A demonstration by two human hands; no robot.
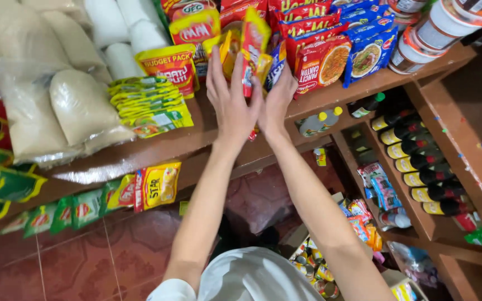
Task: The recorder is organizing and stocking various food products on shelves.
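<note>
— Where the two hands meet on the wooden shelf [140, 153], how much of the packet is hidden?
— A good part. The left hand [232, 106] lies flat against the red and yellow sachet pack [250, 47], fingers spread and straight, pressing rather than gripping; its palm covers the lower end. The right hand [277, 100] comes in from the other side, and its fingertips disappear behind the pack, so whether they curl round it cannot be told.
— Which way does the pack run?
— It stands on edge with its long axis running away from the person, toward the back of the shelf, tilted slightly right. It sits between the yellow snack pouches [193, 30] and the red noodle packets [322, 61].
— What flanks those?
— Blue noodle packets [366, 56] lie right of the red ones, then stacked tins [430, 33], cut off by the top edge. Leftward, a pile of flat yellow-green sachets [149, 106], white rolls [121, 39], and clear bags of pale grain [57, 100], partly out of frame.
— Below?
— A strip of yellow and green sachets [107, 200] hangs under the shelf edge. At right, dark bottles with yellow labels [419, 161] lie in a row on a lower shelf. A carton of small tins [316, 267] stands beside the person's right arm, half covered by it.
</note>
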